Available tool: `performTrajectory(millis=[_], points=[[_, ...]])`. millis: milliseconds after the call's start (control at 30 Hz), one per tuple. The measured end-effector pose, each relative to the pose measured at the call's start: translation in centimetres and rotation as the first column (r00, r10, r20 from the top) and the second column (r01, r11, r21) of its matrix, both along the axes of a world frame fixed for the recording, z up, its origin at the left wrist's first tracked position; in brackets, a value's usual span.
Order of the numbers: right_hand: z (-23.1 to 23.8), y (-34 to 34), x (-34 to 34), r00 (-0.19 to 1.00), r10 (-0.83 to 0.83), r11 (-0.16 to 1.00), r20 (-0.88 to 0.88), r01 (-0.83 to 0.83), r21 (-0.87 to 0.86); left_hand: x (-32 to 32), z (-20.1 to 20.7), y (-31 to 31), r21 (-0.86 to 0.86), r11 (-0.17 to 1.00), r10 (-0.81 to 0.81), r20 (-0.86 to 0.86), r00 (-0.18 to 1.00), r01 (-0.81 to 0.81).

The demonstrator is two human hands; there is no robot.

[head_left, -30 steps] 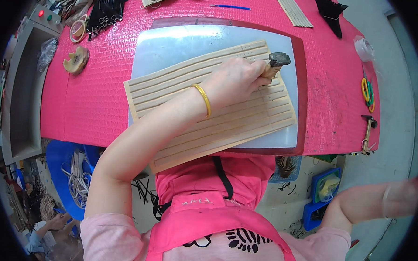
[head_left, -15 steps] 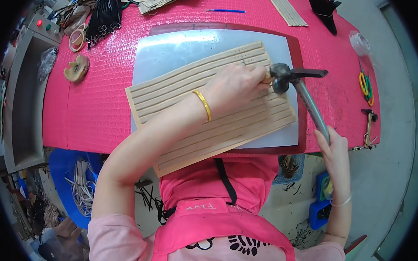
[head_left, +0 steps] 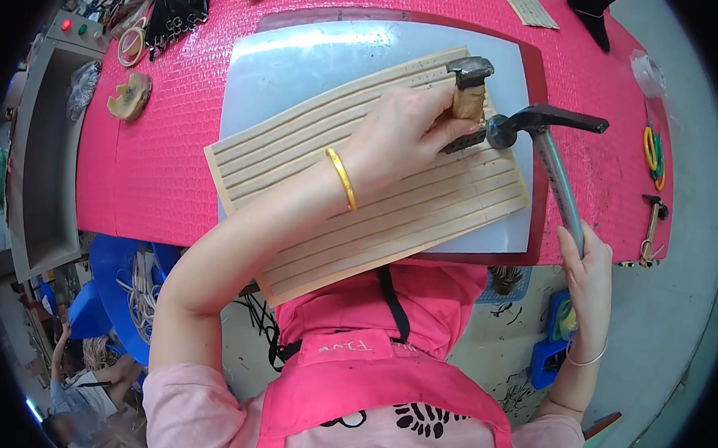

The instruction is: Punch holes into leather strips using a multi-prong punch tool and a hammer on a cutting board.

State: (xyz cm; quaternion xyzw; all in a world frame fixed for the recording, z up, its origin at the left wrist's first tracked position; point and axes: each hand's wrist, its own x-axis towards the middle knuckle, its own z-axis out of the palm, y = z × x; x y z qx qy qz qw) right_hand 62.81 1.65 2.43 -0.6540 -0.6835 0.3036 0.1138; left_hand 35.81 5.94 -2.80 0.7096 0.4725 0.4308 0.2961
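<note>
My left hand [head_left: 407, 134] is closed round a punch [head_left: 469, 102] with a tan wrapped grip, a dark metal cap and a black block with small holes at its lower end. The punch stands tilted over the upper right part of a beige slatted panel [head_left: 359, 224] with lengthwise grooves. In my right hand [head_left: 589, 270] is a hammer [head_left: 559, 185], gripped low on its grey handle. Its dark head is just right of the punch, apart from the cap. Beneath the panel lies a white board [head_left: 301, 73], and under that a dark red board [head_left: 538, 96].
A pink-covered table [head_left: 169, 160] carries scissors [head_left: 654, 157], a second hammer [head_left: 654, 229], a tape roll [head_left: 132, 46], a notched tan piece [head_left: 130, 98] and black straps [head_left: 180, 12]. A blue tub [head_left: 120, 290] stands low at left. Another person [head_left: 87, 396] is at lower left.
The hammer head has shifted off the punch's cap toward its right side. More of the punch shows in my left hand. The whole view has shifted slightly.
</note>
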Motion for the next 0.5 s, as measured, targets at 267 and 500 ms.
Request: performTrajectory(millis=[267,500], points=[[-3.4,-0.5,4.2,1.000,-0.005,1.000,-0.011,0.005,0.009,0.2,-0.4,-0.1,0.082,0.996,-0.011,-0.145,0.989,0.023],[6.6,0.1,0.6,0.691,-0.466,0.824,-0.553,0.567,0.014,0.5,-0.3,-0.3,0.221,0.972,-0.014,-0.284,0.959,0.080]])
